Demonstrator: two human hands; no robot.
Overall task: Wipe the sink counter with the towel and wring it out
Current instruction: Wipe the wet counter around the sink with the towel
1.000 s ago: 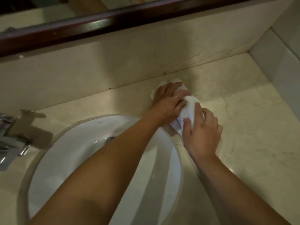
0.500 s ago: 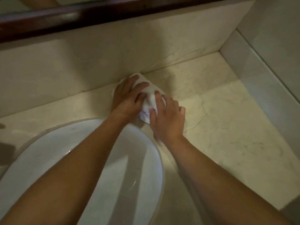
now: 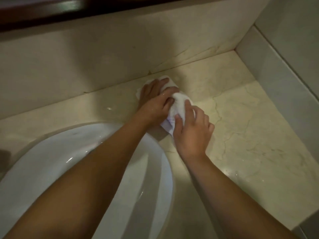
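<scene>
White towel (image 3: 180, 103), bunched, lay on marble counter (image 3: 241, 135) beside sink (image 3: 51, 161). The left hand (image 3: 155, 102) pressed it, fingers extended; the right hand (image 3: 191, 133) gripped its bunched end, fingers curled.

Dim, warm light. Small glints dot the tabletop (image 3: 250, 135) near its front right edge, and bright streaks shine in the sink (image 3: 43, 161). Soft shadows cross the wall (image 3: 86, 57). Everything looks slightly blurred, and straight lines bow near the picture's edges.

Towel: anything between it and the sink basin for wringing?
Nothing visible. The towel lies on the counter just past the sink rim, under the left hand and right hand; only the left forearm crosses the sink.
</scene>
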